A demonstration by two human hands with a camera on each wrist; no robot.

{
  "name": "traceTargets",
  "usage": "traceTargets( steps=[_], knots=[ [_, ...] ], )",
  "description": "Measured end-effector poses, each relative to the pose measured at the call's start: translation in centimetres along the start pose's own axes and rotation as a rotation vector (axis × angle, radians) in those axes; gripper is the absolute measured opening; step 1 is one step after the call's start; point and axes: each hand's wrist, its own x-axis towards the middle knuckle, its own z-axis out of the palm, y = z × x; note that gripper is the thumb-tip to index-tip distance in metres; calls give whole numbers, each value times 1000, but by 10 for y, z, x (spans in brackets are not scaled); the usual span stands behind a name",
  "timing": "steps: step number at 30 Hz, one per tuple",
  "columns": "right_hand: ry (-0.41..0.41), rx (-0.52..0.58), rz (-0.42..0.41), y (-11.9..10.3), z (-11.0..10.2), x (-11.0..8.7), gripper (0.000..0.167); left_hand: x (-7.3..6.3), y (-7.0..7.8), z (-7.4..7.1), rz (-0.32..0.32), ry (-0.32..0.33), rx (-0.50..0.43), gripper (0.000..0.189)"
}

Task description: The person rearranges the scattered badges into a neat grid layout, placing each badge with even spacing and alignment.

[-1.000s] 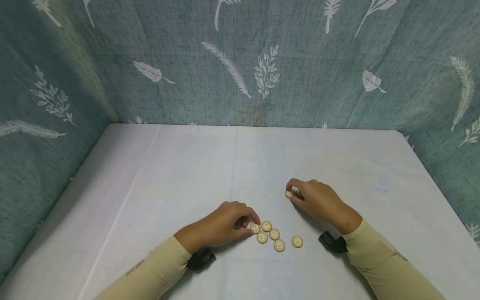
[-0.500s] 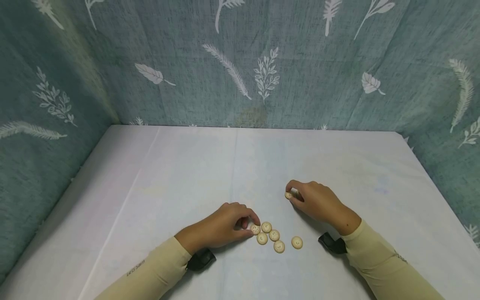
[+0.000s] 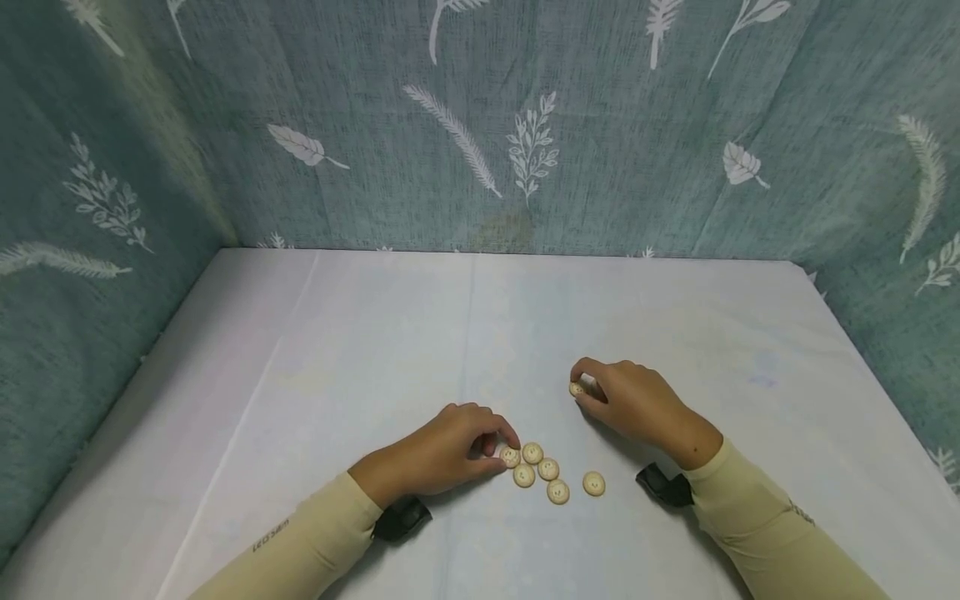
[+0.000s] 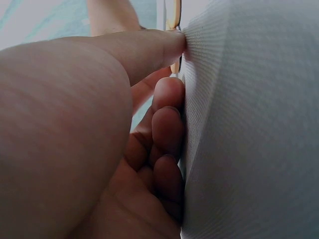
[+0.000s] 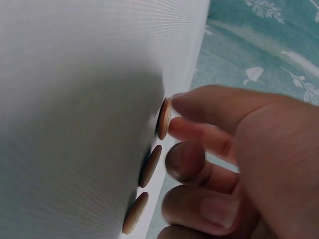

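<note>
Left hand (image 3: 442, 450): yours, thumb and forefinger pinching one pale button (image 3: 510, 457) on the white-covered counter (image 3: 360, 350). Right hand (image 3: 633, 400): yours, well apart from the left, pinching a second button (image 3: 576, 388) farther from you. Loose buttons (image 3: 548, 469): five between your hands, one set apart. Further buttons (image 5: 150, 167): two, under your right hand's fingers. Backdrop (image 3: 600, 142): green, leaf-printed.

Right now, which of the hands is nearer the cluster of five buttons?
Left. The left hand pinches the leftmost button of the cluster; the right hand is apart, farther out and to the right, holding another button.
</note>
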Motion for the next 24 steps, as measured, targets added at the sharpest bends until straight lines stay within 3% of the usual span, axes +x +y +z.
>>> traceTargets(
  steps=[14,24],
  knots=[
    [50,-19,-72,-9,-4,0,15,1,-1,-1,18,21,25,19],
    [14,-13,-128,-10,-1,-3,14,-1,0,0,-1,0,20,19]
  ],
)
